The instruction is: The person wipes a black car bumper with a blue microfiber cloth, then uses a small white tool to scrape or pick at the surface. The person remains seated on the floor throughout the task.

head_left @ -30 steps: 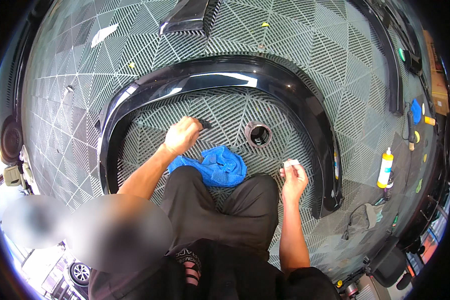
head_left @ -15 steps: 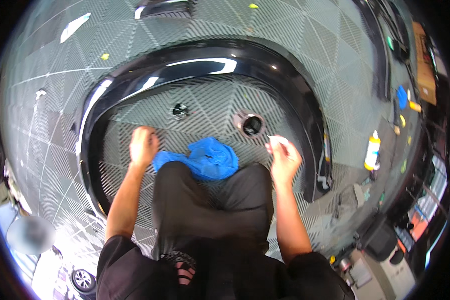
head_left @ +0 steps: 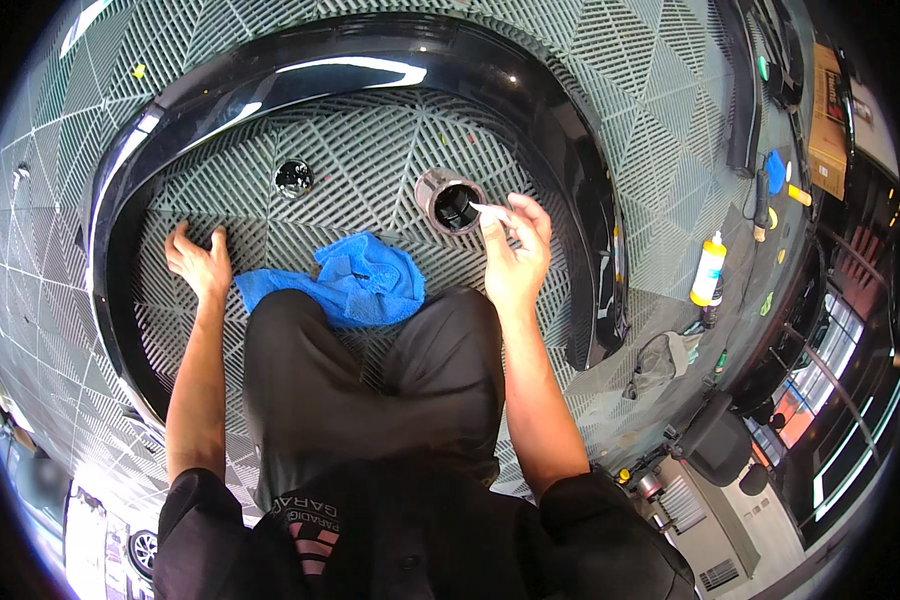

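Between thumb and fingers, my right hand (head_left: 517, 243) pinches a thin white stick (head_left: 488, 209). Its tip reaches into the mouth of a metal cup (head_left: 432, 192) with dark, glossy contents. My left hand (head_left: 200, 262) hovers or rests over the floor with its fingers apart, holding nothing; contact with the floor cannot be made out. A curved glossy black car panel (head_left: 370, 80) arches around both hands. Left of the cup lies a small round lid-like piece (head_left: 293, 178), smeared with black. Beside my knees, a blue cloth (head_left: 370, 285) lies crumpled.
Grey ridged tiles (head_left: 660, 190) cover the floor. A yellow bottle with a white label (head_left: 708, 268) stands at the right, near a grey bag-like item (head_left: 660, 362). Farther right are a cardboard box (head_left: 827, 125) and a black seat-like object (head_left: 712, 440).
My right hand has brought the white stick from beside the cup to inside its mouth. My left hand's curled fingers have spread. The whole view has shifted.
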A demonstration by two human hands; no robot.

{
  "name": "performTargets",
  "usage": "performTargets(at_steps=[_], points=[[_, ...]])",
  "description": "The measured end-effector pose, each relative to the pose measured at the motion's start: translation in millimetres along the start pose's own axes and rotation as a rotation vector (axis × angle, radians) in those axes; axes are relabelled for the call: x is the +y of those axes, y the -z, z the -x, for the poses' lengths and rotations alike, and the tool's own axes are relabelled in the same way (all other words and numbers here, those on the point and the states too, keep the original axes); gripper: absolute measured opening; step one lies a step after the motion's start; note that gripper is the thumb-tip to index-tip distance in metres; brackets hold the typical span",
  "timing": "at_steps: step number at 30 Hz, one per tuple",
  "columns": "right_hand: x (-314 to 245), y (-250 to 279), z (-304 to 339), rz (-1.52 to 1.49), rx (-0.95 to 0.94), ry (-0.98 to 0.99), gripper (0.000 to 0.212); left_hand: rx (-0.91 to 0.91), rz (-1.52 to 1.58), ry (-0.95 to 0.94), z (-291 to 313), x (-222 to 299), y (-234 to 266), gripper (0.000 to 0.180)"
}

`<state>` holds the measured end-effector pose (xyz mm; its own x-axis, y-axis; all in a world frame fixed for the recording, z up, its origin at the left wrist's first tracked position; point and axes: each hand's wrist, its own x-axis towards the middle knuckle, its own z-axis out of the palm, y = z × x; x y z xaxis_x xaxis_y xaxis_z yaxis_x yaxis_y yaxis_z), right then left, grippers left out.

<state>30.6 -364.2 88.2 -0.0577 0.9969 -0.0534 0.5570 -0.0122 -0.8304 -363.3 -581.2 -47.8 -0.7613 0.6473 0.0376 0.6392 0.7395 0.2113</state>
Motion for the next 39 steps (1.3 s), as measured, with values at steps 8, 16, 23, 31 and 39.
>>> performTargets(at_steps=[8,16,23,31,39], points=[[6.5,-17.0,-10.6,0.245,-0.044,0.239,0.017,0.076,0.011,0.000,6.7,-2.4,-18.2,0.073],[11.5,-28.6,-10.3,0.426,-0.102,0.297,0.016,0.028,0.015,0.043,7.1,4.2,-12.8,0.074],[13.7,-29.8,-10.9,0.424,-0.120,0.298,0.015,0.035,0.010,0.039,7.5,0.8,-13.4,0.075],[10.6,-30.4,-11.5,0.466,-0.122,0.294,0.016,0.035,0.020,0.028,6.7,1.8,-12.2,0.075],[10.9,-30.5,-12.1,0.466,-0.129,0.298,0.016,0.032,0.028,0.035,7.4,2.2,-13.3,0.075]])
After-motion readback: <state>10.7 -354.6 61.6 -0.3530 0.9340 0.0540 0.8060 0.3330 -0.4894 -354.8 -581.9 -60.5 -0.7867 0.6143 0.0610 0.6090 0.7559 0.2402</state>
